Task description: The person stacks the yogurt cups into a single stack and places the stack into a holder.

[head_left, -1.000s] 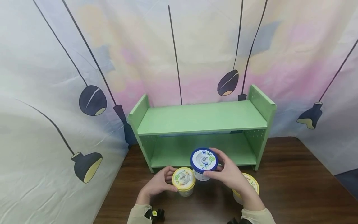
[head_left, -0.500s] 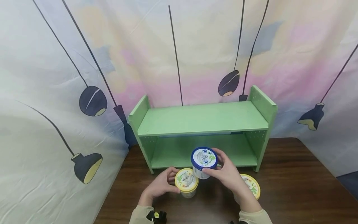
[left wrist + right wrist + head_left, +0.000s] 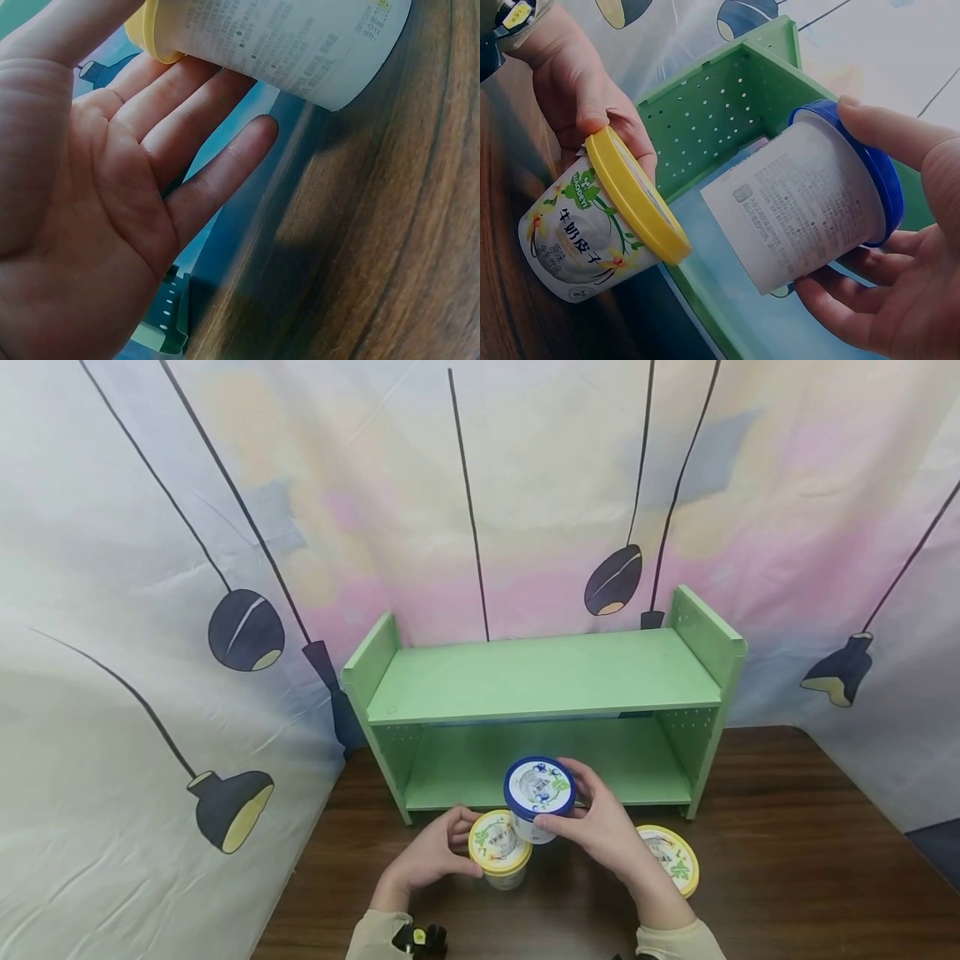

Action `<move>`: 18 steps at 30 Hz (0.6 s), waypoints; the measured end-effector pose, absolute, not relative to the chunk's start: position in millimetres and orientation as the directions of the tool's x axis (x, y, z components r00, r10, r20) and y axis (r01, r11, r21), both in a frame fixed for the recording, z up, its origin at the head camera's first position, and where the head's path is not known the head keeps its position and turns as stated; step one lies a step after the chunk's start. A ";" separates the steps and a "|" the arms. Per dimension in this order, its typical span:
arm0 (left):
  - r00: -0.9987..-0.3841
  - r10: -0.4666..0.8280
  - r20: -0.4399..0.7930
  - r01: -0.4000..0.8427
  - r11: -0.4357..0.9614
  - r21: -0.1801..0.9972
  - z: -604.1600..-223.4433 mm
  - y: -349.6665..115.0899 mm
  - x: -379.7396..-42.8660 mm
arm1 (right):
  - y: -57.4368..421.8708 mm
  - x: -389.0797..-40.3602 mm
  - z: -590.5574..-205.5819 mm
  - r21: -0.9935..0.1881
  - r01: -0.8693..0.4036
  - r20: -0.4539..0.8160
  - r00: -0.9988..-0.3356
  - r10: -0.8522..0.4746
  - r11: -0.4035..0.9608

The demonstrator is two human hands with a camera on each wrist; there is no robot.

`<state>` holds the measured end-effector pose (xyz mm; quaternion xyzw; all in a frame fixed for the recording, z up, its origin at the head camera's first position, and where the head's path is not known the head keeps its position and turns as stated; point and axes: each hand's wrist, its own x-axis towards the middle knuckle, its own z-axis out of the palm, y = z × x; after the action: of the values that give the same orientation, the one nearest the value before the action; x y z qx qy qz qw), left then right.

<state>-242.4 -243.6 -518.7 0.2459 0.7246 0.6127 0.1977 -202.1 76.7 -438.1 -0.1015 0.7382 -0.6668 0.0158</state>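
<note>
In the head view my left hand [image 3: 435, 856] grips a yellow-lidded paper tub [image 3: 500, 852] by its side, fingers and thumb around the rim. The right wrist view shows the fruit-and-leaf print on this tub [image 3: 585, 232]. My right hand [image 3: 600, 827] holds a blue-lidded tub [image 3: 538, 789], thumb and fingers on opposite sides of the lid. This white tub [image 3: 802, 199] is off the table and tilted, just behind and right of the yellow lid. Whether the yellow-lidded tub touches the table is hard to tell.
A second yellow-lidded tub [image 3: 671, 860] stands on the dark wooden table [image 3: 787, 860], partly hidden by my right forearm. Behind the hands is a green two-tier shelf [image 3: 540, 681]. A printed curtain [image 3: 525, 510] hangs at the back.
The yellow-lidded tub in my left hand has shifted slightly right. My right hand has drifted a little left with the blue-lidded tub, bringing it over the yellow lid's edge as seen from above.
</note>
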 end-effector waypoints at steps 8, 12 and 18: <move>-0.798 0.602 0.018 0.123 0.134 0.983 -519.2 -244.5 -242.7 | 75.5 -201.5 -438.2 -0.988 -0.116 0.099 -0.983 -0.153 0.105; -0.801 0.599 0.016 0.127 0.144 0.981 -518.9 -244.6 -243.0 | 76.1 -203.1 -439.6 -0.988 -0.107 0.092 -0.987 -0.130 0.115; -0.807 0.591 0.008 0.129 0.162 0.978 -517.9 -244.9 -242.4 | 73.8 -203.7 -441.5 -0.990 -0.092 0.079 -0.991 -0.111 0.111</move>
<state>-242.4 -244.9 -517.9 0.2441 0.7374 0.5996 0.1928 -203.7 73.8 -441.5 -0.0680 0.7454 -0.6631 0.0073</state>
